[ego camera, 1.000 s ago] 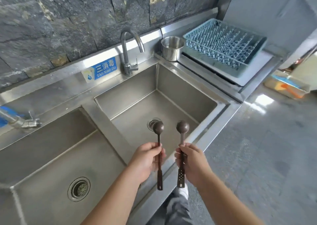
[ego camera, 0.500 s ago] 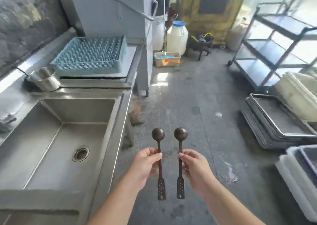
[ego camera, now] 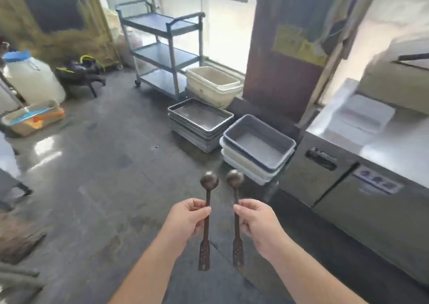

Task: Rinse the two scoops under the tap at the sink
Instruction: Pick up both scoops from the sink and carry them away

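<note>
Two dark brown scoops with round bowls and long perforated handles stand upright, side by side, over the grey floor. My left hand [ego camera: 188,218] pinches the handle of the left scoop [ego camera: 207,197]. My right hand [ego camera: 256,222] pinches the handle of the right scoop [ego camera: 235,187]. Both bowls point up and away from me. The sink and the tap are out of view.
A stack of metal trays [ego camera: 199,122] and stacked grey and white tubs [ego camera: 257,146] sit on the floor ahead. A blue trolley [ego camera: 162,48] stands behind them. A steel counter unit [ego camera: 362,187] runs along the right. A white jug [ego camera: 32,78] and a dustpan box [ego camera: 32,118] are at the left.
My view has swung right, away from the sink, which has left the frame. Both hands still hold the scoops upright in the same pose.
</note>
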A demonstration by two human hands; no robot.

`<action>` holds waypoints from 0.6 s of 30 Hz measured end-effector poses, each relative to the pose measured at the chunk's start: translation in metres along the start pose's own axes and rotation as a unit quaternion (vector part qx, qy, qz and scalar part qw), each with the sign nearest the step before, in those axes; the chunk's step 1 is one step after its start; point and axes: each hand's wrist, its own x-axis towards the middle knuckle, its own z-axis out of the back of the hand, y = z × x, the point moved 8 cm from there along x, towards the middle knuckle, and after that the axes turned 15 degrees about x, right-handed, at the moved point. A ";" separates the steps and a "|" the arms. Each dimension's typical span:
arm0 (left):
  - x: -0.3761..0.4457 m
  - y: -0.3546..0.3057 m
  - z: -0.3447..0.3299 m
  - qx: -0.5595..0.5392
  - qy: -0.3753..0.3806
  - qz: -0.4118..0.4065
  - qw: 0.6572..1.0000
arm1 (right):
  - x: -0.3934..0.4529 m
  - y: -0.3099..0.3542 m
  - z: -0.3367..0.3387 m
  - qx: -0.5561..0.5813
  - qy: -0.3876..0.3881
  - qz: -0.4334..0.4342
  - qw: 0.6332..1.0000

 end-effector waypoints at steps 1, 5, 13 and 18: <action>0.006 -0.009 -0.028 0.013 0.023 -0.004 1.000 | -0.002 0.013 0.029 0.009 -0.030 0.010 0.999; 0.030 -0.040 -0.127 0.077 0.094 -0.017 0.992 | -0.012 0.054 0.132 0.026 -0.142 0.042 0.989; 0.101 -0.095 -0.260 0.157 0.193 -0.055 0.967 | -0.003 0.117 0.238 0.088 -0.247 0.103 0.960; 0.167 -0.140 -0.320 0.189 0.249 -0.068 0.948 | 0.048 0.154 0.275 0.112 -0.304 0.112 0.939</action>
